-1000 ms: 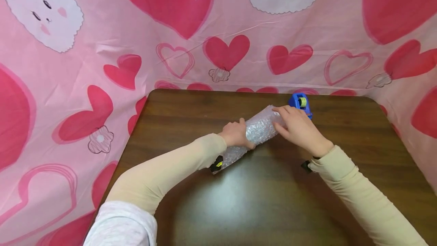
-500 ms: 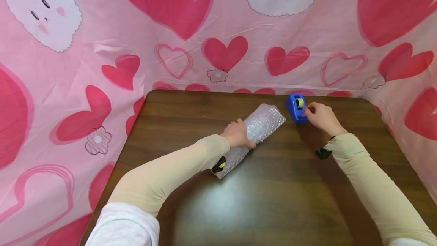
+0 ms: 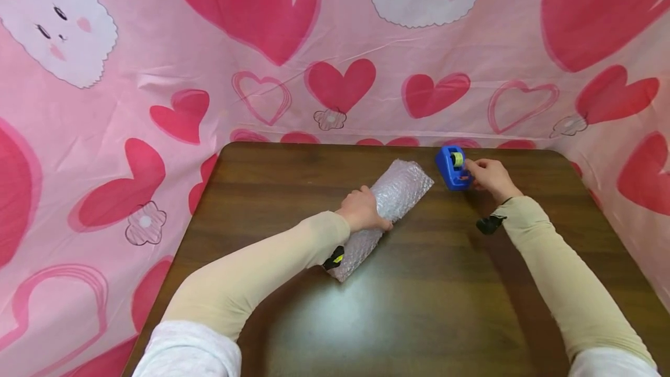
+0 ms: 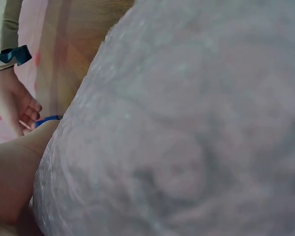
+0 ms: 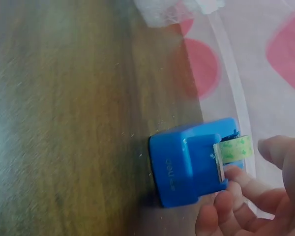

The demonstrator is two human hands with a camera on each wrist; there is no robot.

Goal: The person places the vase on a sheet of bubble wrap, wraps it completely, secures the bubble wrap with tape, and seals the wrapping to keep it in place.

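A bubble-wrapped bundle [image 3: 402,188] lies slantwise on the brown table, and its contents cannot be made out. My left hand [image 3: 361,209] grips it around the middle from above. Bubble wrap fills most of the left wrist view. To the right of the bundle stands a blue tape dispenser [image 3: 450,169] with a greenish tape roll. My right hand [image 3: 491,175] is at its right side. In the right wrist view the index finger [image 5: 250,184] touches the dispenser by its cutting edge, below the tape [image 5: 236,149]. The thumb [image 5: 273,147] stands apart from that finger.
The wooden table [image 3: 419,307] has its far edge just behind the dispenser. A pink cloth [image 3: 251,34] with red hearts hangs behind and at both sides. Black wrist straps show at both cuffs.
My right hand has let go of the bundle's far end and moved right to the tape dispenser. My left hand has kept its grip; the bundle's near end has shifted slightly toward me.
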